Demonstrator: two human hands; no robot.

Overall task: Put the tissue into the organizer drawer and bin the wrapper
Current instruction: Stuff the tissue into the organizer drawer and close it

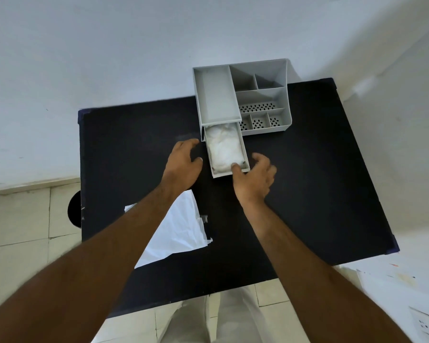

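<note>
A grey organizer [260, 95] stands at the far edge of the black table [320, 181]. Its drawer [244, 154] is pulled out toward me, and white tissue [224, 151] fills it. My right hand [254, 180] is at the drawer's front right corner, thumb resting on the front rim beside the tissue, fingers curled apart. My left hand [183, 164] hovers just left of the drawer with fingers spread, holding nothing. The white wrapper [178, 231] lies flat on the table under my left forearm, partly hidden by it.
A dark round bin opening [74, 209] shows below the table's left edge. The organizer's other compartments hold nothing visible. White walls surround the table; tiled floor and my light trousers show below its near edge.
</note>
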